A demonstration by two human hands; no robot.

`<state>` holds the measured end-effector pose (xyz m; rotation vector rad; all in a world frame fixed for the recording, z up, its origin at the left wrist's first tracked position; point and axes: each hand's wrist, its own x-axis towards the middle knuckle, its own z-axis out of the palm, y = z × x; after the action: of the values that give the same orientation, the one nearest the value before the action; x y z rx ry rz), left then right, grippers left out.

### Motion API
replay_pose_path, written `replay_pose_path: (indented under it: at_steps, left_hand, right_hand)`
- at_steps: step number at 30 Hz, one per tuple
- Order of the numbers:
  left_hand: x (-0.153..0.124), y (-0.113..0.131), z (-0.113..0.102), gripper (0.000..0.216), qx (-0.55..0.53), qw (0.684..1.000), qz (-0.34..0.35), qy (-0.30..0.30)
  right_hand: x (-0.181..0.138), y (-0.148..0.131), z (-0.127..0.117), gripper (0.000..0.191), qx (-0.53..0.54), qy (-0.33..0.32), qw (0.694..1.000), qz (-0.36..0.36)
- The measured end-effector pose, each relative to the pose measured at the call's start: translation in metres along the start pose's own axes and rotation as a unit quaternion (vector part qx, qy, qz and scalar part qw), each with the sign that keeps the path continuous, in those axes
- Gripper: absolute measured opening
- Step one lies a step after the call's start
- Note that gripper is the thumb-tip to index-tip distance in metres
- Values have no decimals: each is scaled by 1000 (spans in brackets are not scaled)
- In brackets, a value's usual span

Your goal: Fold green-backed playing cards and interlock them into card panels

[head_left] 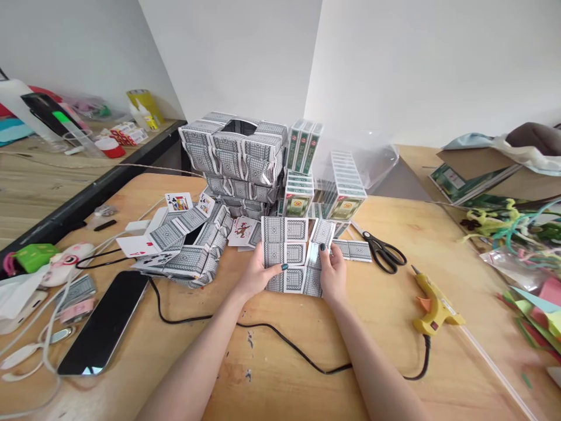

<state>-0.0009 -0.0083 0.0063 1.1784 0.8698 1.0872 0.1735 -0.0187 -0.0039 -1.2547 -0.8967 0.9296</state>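
Note:
My left hand (258,275) and my right hand (333,270) both grip a panel of joined playing cards (287,251), patterned backs up, held just above the wooden table (280,362). The left fingers wrap its left edge, thumb on top. The right fingers pinch its right side, where one card bends up. Behind the panel stands a box-shaped build of folded cards (234,158) with a dark opening on top. To its left lies a loose heap of cards (184,245), some face up.
Stacked card packs (322,187) stand behind the panel. Black scissors (383,252) and a yellow glue gun (436,307) lie to the right, its black cable (280,339) crossing in front of my arms. A phone (103,324) lies at left. Craft scraps (526,251) crowd the right edge.

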Motion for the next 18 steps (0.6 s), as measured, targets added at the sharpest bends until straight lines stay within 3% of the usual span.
replay_pose_path:
  at_steps: [18]
  left_hand:
    - [1, 1, 2, 47, 14, 1000, -13, 17]
  right_hand:
    - [-1, -1, 0, 32, -3, -7, 1000, 3]
